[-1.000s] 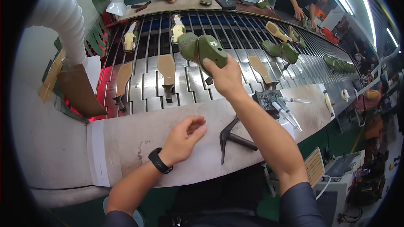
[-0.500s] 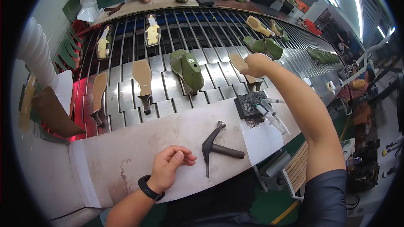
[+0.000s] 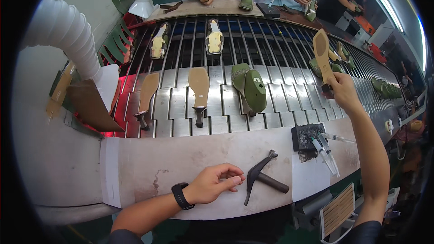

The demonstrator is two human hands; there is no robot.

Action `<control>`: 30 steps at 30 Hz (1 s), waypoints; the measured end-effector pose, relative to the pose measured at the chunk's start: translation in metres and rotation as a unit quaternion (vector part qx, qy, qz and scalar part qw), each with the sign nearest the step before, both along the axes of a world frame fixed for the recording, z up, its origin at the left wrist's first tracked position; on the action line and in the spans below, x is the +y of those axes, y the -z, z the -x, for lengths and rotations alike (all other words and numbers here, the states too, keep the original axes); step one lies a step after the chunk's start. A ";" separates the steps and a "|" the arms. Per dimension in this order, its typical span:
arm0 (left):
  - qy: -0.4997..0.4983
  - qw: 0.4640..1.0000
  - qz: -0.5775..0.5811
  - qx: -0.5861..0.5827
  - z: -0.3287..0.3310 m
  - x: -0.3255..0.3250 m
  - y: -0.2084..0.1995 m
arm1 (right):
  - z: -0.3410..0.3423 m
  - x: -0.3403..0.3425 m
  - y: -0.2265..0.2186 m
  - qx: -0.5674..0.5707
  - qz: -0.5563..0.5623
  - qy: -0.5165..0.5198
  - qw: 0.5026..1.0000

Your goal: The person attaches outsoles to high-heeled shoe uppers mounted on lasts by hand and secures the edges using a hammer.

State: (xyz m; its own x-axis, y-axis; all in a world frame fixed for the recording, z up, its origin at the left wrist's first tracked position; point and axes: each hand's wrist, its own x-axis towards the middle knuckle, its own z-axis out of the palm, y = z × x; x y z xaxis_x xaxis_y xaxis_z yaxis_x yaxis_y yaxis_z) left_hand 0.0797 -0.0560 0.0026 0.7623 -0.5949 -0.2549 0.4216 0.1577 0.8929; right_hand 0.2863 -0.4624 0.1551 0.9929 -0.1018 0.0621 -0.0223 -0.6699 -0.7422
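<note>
Over the right part of the conveyor, my right hand [image 3: 342,91] is closed round the heel end of a tan shoe sole [image 3: 321,49], held upright. My left hand [image 3: 216,183], a black watch on its wrist, hovers above the pale worktop with fingers loosely curled and thumb apart, holding nothing. Just right of its fingertips lies a shoemaker's hammer [image 3: 274,183] with a dark handle. On the metal slats ahead rest a tan heeled sole [image 3: 148,91], a second tan heeled sole [image 3: 199,89] and a green shoe on its last [image 3: 255,91].
Right of the hammer are a dark, crusted block [image 3: 307,136] and several syringes [image 3: 326,156]. Two shoes with cream undersides lie on the rollers [image 3: 186,40]. A white hose [image 3: 68,31] hangs at left. Across the conveyor, co-workers handle shoe parts, including a green shoe [image 3: 310,10].
My right hand has lifted the tan sole and turned it upright. The view has swung left, so the scene appears further right. My left hand stays beside the hammer, fingers pointing more toward it.
</note>
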 end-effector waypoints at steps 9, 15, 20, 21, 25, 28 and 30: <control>-0.041 0.997 -0.048 -0.054 0.005 -0.001 0.006 | 0.188 0.178 0.028 -0.004 -0.404 -0.195 0.894; -0.099 0.964 -0.169 -0.178 0.031 0.017 0.000 | 0.195 0.208 0.133 -0.073 -0.239 -0.271 0.929; -0.176 0.963 -0.161 -0.124 0.044 0.026 0.000 | 0.191 0.220 0.144 -0.073 -0.301 -0.273 0.911; -0.183 0.961 -0.175 -0.112 0.040 0.023 -0.002 | 0.190 0.221 0.144 -0.072 -0.313 -0.274 0.906; -0.195 0.955 -0.182 -0.130 0.018 0.012 -0.008 | 0.193 0.223 0.138 -0.106 -0.324 -0.247 0.907; -0.197 0.952 -0.193 -0.133 0.001 0.017 -0.001 | 0.193 0.225 0.141 -0.116 -0.330 -0.246 0.904; -0.187 0.951 -0.201 -0.144 -0.006 0.018 0.000 | 0.193 0.222 0.139 -0.120 -0.322 -0.254 0.904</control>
